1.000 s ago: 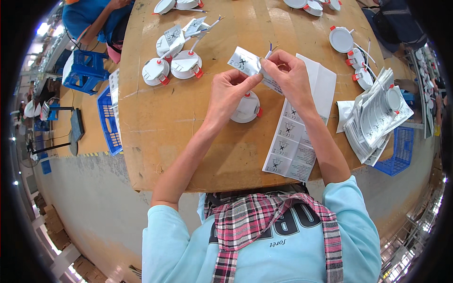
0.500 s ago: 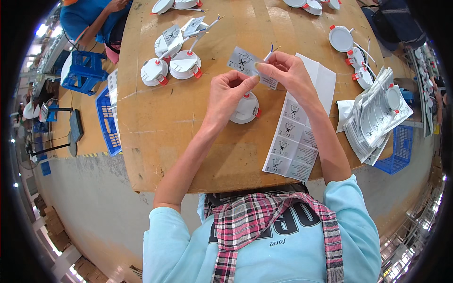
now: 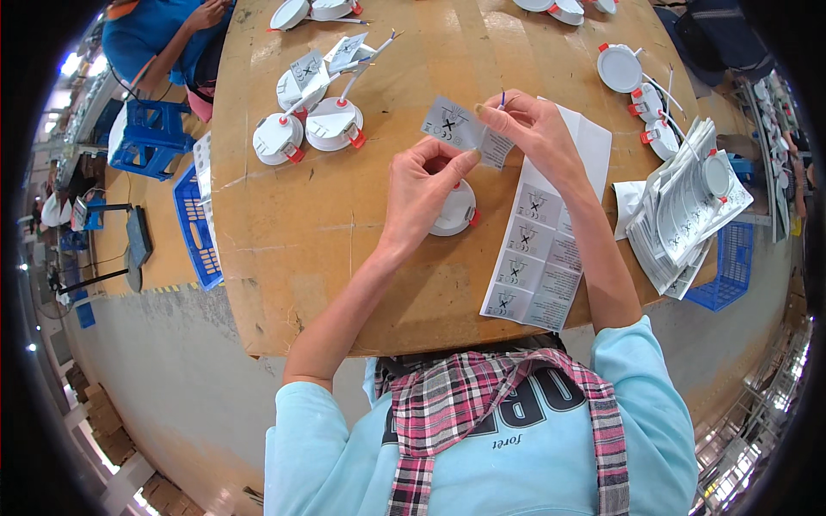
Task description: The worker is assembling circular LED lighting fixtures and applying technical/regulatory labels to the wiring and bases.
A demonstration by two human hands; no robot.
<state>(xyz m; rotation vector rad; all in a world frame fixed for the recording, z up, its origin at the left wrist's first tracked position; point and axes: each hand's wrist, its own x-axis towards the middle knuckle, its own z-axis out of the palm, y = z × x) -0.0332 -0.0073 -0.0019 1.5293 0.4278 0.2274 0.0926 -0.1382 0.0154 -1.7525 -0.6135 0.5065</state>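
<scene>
Head view, looking down on a wooden worktable [image 3: 327, 249]. Both hands were raised just above the table and pinched the same grey label sticker [image 3: 460, 129], which hung in the air between them. The left hand [image 3: 423, 185] had thumb and forefinger closed on the sticker's lower edge; the right hand [image 3: 535, 129] gripped its right end, fingers together, with a thin blue-tipped wire [image 3: 502, 97] rising from them. Directly under the left hand lay a round white downlight [image 3: 454, 211] with an orange spring clip, partly hidden by the palm. Just beside it, under the right forearm, lay a sheet of label stickers [image 3: 538, 258]. Two finished downlights [image 3: 308, 131] carrying labels sat at upper left; a stack of folded leaflets [image 3: 680, 215] lay at the right edge. Another person in a blue top [image 3: 159, 34] worked at the far left corner.
</scene>
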